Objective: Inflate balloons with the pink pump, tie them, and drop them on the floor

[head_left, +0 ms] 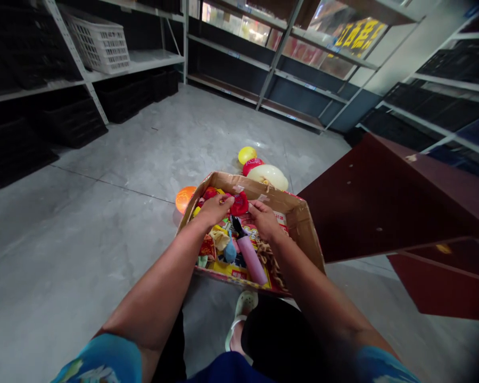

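Note:
Above an open cardboard box point(303, 226), my left hand point(217, 208) and my right hand point(265, 219) pinch opposite sides of a flat red balloon point(239, 204). Dark print shows on the balloon's surface. Just below it lies a pink balloon pump point(251, 258) with a black nozzle, tilted inside the box. Left of the pump are a limp blue balloon point(230, 251) and a cream balloon point(220, 239). More red and yellow pieces sit near my left hand, partly hidden by it. Tan curly strands point(277, 271) lie along the box's right side.
On the floor beyond the box rest inflated balloons: yellow point(247, 155), red point(252, 165) and white point(272, 175). An orange one point(184, 199) is at the left. A dark red panel point(383, 207) stands close on the right. Metal shelves point(231, 53) line the walls, with a white basket point(99, 42).

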Tool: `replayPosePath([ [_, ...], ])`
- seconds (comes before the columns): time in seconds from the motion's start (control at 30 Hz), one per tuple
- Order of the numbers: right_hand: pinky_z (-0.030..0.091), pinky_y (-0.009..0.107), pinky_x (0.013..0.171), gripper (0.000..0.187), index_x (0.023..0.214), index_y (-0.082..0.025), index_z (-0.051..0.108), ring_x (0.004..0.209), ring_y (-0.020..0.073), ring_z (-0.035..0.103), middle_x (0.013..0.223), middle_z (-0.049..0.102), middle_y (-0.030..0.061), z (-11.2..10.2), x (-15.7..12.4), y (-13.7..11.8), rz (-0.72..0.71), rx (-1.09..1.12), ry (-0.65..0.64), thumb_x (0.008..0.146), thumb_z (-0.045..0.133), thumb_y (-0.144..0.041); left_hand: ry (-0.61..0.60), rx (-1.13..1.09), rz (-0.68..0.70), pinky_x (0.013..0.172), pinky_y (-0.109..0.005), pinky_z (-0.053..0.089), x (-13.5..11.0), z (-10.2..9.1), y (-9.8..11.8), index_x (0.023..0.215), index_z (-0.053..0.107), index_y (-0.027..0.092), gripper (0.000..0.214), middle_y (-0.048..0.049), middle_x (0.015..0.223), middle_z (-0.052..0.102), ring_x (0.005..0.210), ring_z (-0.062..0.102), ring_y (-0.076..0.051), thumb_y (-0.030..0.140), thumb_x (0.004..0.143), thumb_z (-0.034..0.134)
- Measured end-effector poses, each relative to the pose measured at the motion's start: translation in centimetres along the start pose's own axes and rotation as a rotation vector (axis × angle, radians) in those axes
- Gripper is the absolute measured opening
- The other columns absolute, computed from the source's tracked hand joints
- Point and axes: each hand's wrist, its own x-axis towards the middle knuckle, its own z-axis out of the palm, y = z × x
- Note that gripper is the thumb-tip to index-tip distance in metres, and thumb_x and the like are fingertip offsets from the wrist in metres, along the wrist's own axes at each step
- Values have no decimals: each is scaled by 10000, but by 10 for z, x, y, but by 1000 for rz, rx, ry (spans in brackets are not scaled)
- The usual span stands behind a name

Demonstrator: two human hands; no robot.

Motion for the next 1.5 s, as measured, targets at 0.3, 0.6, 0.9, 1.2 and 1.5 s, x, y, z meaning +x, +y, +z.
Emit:
replayPosePath([
  [0.3,435,233,428,163,705,-222,630,476,126,534,545,603,-42,4,-10,-9,-85,-72,22,709,614,-384,236,169,209,819,-257,468,2,7,1,1010,660,190,318,-64,1002,666,884,619,-156,395,825,503],
  [0.6,410,224,403,176,696,-222,560,450,120,520,522,582,-45,5,-7,-5,-38,-64,76,730,568,-394,232,273,279,759,-255,483,-3,10,1,897,681,187,246,-62,941,603,734,591,-124,373,798,555],
  [0.9,435,222,422,164,739,-219,558,500,125,550,587,597,-39,4,-2,-1,-16,-101,93,722,570,-382,60,475,232,841,-300,449,0,12,-2,848,717,213,214,-63,936,669,875,610,-196,321,782,545],
  [1.2,447,234,421,391,674,-169,607,474,137,585,579,630,20,22,-11,4,61,-158,35,783,509,-532,74,269,58,734,-294,457,0,17,0,719,673,188,136,-53,747,687,736,623,-188,253,740,556],
  [1.5,448,330,848,241,939,-190,665,891,190,584,929,661,39,23,4,-1,-239,-345,165,833,509,-340,-315,-895,-487,645,-299,483,-4,23,11,755,609,124,277,-91,685,646,637,617,-165,346,828,461],
])
